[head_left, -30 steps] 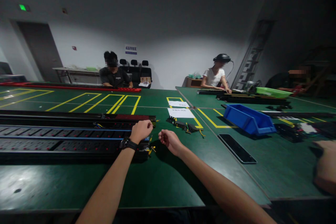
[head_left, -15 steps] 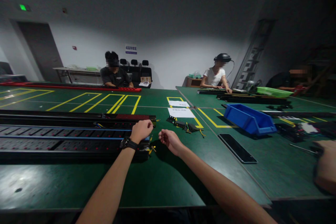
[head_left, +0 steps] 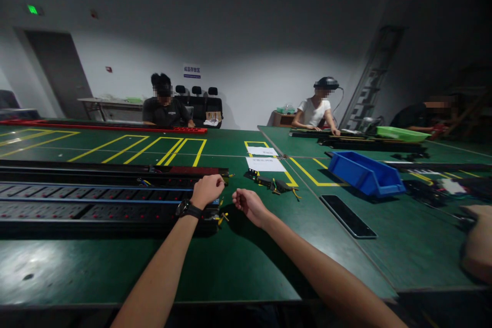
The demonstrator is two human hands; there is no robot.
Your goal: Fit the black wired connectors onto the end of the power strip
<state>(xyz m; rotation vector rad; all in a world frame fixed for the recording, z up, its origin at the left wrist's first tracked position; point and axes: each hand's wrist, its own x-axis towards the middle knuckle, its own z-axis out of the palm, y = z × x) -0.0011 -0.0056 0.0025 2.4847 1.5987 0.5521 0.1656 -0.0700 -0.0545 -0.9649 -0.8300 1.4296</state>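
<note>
My left hand (head_left: 208,190), with a black watch (head_left: 185,208) at its wrist, is closed over the right end of the long black strips (head_left: 146,211). What its fingers grip, if anything, is too small to make out. Just right of the strip ends, my right hand (head_left: 248,204) has its fingers curled together, and nothing in them can be made out. Yellow wire ends (head_left: 223,218) stick out from the nearest strip, below and between the hands. Small black parts with yellow-green wires (head_left: 277,184) lie beyond my right hand.
A blue bin (head_left: 363,174) and a black phone (head_left: 348,216) are on the green table (head_left: 246,271) at right. Paper sheets (head_left: 265,164) lie ahead. Another person's hand (head_left: 478,241) is at the right edge. People sit across the table.
My hands have hardly moved. The person across at the left has shifted slightly left, and the tool by the hand at the right edge has moved a little.
</note>
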